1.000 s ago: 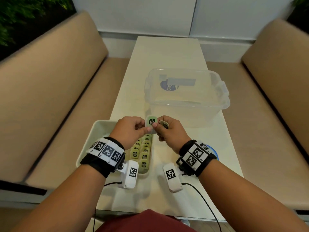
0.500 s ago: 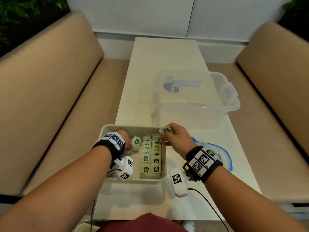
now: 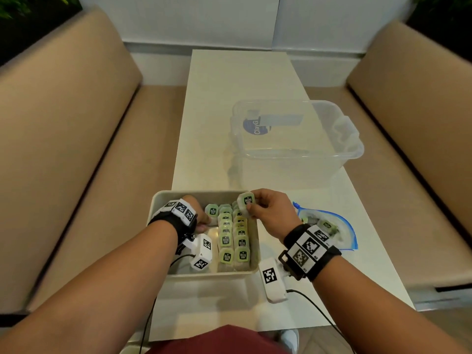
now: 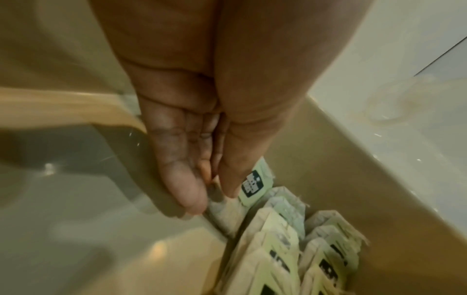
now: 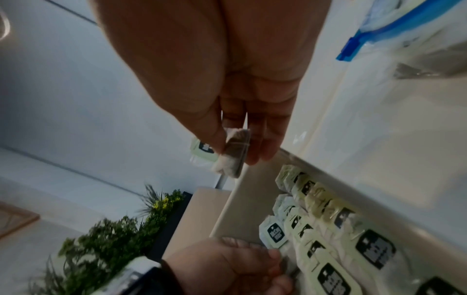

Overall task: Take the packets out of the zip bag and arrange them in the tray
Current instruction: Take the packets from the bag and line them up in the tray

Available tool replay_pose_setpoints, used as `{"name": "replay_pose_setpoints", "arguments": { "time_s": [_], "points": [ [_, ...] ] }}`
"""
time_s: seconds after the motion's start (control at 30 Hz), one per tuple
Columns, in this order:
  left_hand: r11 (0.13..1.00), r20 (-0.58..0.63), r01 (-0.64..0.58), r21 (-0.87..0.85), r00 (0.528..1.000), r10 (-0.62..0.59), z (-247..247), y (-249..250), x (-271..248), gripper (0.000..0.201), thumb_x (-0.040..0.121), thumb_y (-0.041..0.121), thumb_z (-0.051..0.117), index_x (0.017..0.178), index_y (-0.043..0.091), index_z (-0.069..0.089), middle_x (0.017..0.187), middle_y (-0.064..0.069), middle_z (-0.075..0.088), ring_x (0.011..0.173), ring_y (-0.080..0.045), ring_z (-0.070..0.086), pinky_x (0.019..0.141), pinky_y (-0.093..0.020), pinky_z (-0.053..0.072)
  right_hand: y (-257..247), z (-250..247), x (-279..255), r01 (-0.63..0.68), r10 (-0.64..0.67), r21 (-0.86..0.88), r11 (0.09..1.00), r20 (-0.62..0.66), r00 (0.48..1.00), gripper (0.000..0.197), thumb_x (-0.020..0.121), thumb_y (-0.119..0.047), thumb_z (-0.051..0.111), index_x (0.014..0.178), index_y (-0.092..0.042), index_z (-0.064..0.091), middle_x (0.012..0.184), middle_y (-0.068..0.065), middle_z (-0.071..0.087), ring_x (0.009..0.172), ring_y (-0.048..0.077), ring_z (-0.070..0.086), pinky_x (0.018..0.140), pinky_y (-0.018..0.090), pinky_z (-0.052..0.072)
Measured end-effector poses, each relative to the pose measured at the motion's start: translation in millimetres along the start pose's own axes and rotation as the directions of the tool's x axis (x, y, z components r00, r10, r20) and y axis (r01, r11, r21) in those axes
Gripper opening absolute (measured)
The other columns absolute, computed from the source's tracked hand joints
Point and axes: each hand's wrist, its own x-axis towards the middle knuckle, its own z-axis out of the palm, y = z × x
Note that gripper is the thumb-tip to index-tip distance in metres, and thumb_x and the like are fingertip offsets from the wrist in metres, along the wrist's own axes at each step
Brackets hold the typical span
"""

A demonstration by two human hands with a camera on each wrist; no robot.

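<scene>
A beige tray (image 3: 163,198) sits on the table's near end with two rows of green-labelled packets (image 3: 233,241) standing along its right side. Inside the tray, my left hand (image 3: 201,221) pinches a packet (image 3: 212,211) (image 4: 252,184) upright at the far end of a new row, left of the others. My right hand (image 3: 265,208) holds another packet (image 3: 245,201) (image 5: 233,153) between thumb and fingers, just above the tray's far right corner. The zip bag (image 3: 329,226) with a blue seal lies to the right of the tray, with more packets inside.
A clear plastic tub (image 3: 293,139) stands on the table beyond the tray. Tan benches (image 3: 63,149) flank the narrow table (image 3: 242,72) on both sides. The tray's left half (image 4: 76,179) holds no packets.
One second ago both hands held a packet together above the tray. The left hand has since carried it down into the tray; the right hand keeps a second packet above the far corner.
</scene>
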Motion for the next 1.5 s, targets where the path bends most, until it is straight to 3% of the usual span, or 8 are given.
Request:
{"name": "replay_pose_setpoints", "arguments": {
  "time_s": [0.23,0.33,0.47,0.83,1.13,1.3,1.4,1.5],
  "points": [
    [0.973,-0.100,-0.227,0.032,0.968,0.229,-23,-3,-10,0.031,0.077,0.030,0.080,0.091,0.004,0.072,0.078,-0.009,0.075,0.075,-0.025,0.073,0.074,-0.040,0.061,-12,9,6,0.015,-0.014,0.005,1.000,-0.056,0.998,0.005,0.090,-0.013,0.068,0.093,-0.014,0.072,0.087,0.006,0.075,0.083,0.023,0.073,0.079,0.041,0.061],
    [0.872,-0.029,-0.441,-0.214,0.895,0.445,-26,4,-36,0.034,0.074,0.021,0.084,0.103,0.013,0.068,0.091,-0.007,0.073,0.080,-0.023,0.073,0.074,-0.037,0.061,-18,15,10,0.035,-0.036,-0.008,0.999,-0.067,0.997,0.004,0.089,-0.015,0.070,0.091,-0.016,0.073,0.083,0.005,0.074,0.079,0.022,0.071,0.079,0.044,0.060],
    [0.799,-0.022,-0.539,-0.266,0.832,0.554,-24,15,-60,0.019,0.078,0.016,0.080,0.094,0.016,0.071,0.084,-0.008,0.074,0.072,-0.019,0.072,0.069,-0.032,0.060,-23,24,14,0.071,-0.070,0.028,0.997,-0.042,0.997,0.005,0.087,-0.016,0.072,0.091,-0.017,0.075,0.087,0.006,0.075,0.085,0.027,0.071,0.084,0.048,0.058],
    [0.834,-0.052,-0.466,-0.296,0.879,0.473,-25,17,-54,0.007,0.084,0.013,0.075,0.086,0.009,0.070,0.074,-0.014,0.071,0.065,-0.021,0.067,0.071,-0.040,0.060,-23,29,16,0.072,-0.069,0.042,0.997,-0.059,0.996,0.008,0.086,-0.009,0.074,0.093,-0.009,0.071,0.088,0.016,0.072,0.075,0.024,0.067,0.073,0.035,0.058],
    [0.980,0.047,-0.118,0.162,0.993,0.112,-14,-8,-15,0.017,0.088,0.020,0.069,0.078,0.008,0.064,0.062,0.000,0.062,0.050,-0.010,0.056,0.046,-0.017,0.044,2,4,19,0.019,-0.066,-0.360,0.933,-0.120,0.991,0.010,0.087,-0.019,0.070,0.096,-0.022,0.068,0.091,-0.007,0.065,0.075,0.007,0.056,0.074,0.027,0.046],
    [0.976,0.088,0.020,0.215,0.995,-0.040,-4,-12,11,0.021,0.083,0.026,0.075,0.077,0.009,0.065,0.072,-0.007,0.069,0.056,-0.019,0.055,0.065,-0.025,0.051,8,1,15,-0.083,0.060,-0.432,0.898,-0.068,0.996,0.029,0.089,-0.012,0.062,0.117,-0.018,0.057,0.100,-0.001,0.059,0.085,0.018,0.058,0.073,0.029,0.048],
    [0.959,0.047,0.023,0.282,0.998,-0.038,2,-13,29,0.029,0.075,0.040,0.078,0.066,0.014,0.071,0.080,-0.008,0.076,0.058,-0.019,0.060,0.079,-0.037,0.058,13,1,14,-0.108,0.100,-0.363,0.926,-0.040,0.994,0.031,0.089,-0.007,0.059,0.117,-0.019,0.057,0.092,-0.002,0.060,0.083,0.025,0.065,0.078,0.043,0.058],
    [0.937,0.003,0.042,0.347,0.999,-0.046,6,-9,34,0.033,0.071,0.047,0.078,0.058,0.018,0.072,0.070,-0.001,0.075,0.053,-0.018,0.060,0.076,-0.035,0.058,13,1,13,-0.099,0.094,-0.349,0.932,-0.030,0.995,0.032,0.089,-0.006,0.058,0.119,-0.017,0.056,0.091,-0.003,0.058,0.083,0.027,0.067,0.077,0.047,0.059]
  ]
}}
